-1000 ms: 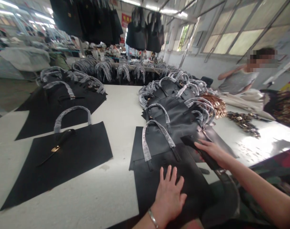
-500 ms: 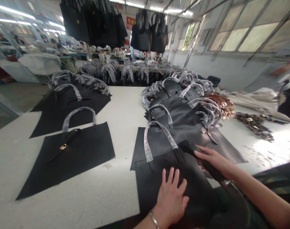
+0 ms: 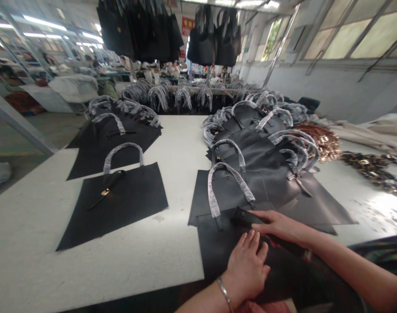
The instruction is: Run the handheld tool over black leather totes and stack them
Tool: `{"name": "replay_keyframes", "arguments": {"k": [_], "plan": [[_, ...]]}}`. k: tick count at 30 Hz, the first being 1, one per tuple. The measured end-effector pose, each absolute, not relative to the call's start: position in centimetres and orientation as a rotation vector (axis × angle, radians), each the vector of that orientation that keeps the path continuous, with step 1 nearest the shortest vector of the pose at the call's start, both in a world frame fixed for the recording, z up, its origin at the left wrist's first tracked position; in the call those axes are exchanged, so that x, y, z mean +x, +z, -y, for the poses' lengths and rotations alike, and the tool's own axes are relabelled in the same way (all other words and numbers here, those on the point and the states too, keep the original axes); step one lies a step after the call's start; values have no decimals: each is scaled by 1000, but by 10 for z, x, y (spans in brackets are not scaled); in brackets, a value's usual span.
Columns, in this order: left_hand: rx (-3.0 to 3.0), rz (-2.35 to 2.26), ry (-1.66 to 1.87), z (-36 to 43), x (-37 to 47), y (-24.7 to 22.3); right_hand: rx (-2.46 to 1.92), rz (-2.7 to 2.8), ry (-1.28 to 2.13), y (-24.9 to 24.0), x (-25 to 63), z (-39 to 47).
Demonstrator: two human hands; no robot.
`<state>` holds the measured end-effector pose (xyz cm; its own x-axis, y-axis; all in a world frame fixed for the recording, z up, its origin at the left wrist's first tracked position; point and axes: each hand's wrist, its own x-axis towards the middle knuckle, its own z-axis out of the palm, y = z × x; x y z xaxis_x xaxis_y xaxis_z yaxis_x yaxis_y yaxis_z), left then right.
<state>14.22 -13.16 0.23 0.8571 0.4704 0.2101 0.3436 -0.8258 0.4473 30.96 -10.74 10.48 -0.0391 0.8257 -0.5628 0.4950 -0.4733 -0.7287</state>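
Observation:
My left hand (image 3: 248, 265), wearing a silver bracelet (image 3: 224, 291), lies on a black bag panel (image 3: 214, 248) with its fingers stretched out. My right hand (image 3: 279, 227) is wrapped round a long black hand tool (image 3: 244, 216), whose exact kind I cannot make out. Its front end is over the panel's upper part, near the plastic-wrapped handle (image 3: 213, 195). The left fingertips are close to the tool, just below it. Further left on the table lies another black bag panel (image 3: 129, 195) with a wrapped handle and a gold-buckled strap.
Stacked black panels with wrapped handles (image 3: 244, 117) spread over the right of the white table (image 3: 172, 243); another pile (image 3: 116, 134) is at the back left. Brown straps (image 3: 322, 139) and dark buckled straps (image 3: 374, 169) lie far right. Black bags (image 3: 139, 34) hang overhead.
The black tool has come down and left across the panel, below the handle's right end. My left hand is now nearer to it, and the whole view has shifted slightly.

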Motion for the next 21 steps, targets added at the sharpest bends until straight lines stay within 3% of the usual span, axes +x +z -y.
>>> {"name": "replay_keyframes", "arguments": {"k": [8, 12, 21], "plan": [[2477, -736, 575, 113, 123, -1, -1859, 1355, 1243, 109, 296, 92], [2444, -1146, 618, 79, 88, 0, -1883, 1324, 1322, 117, 305, 110], [2359, -1006, 700, 43, 63, -5, -1900, 1281, 1508, 115, 280, 127]]}}
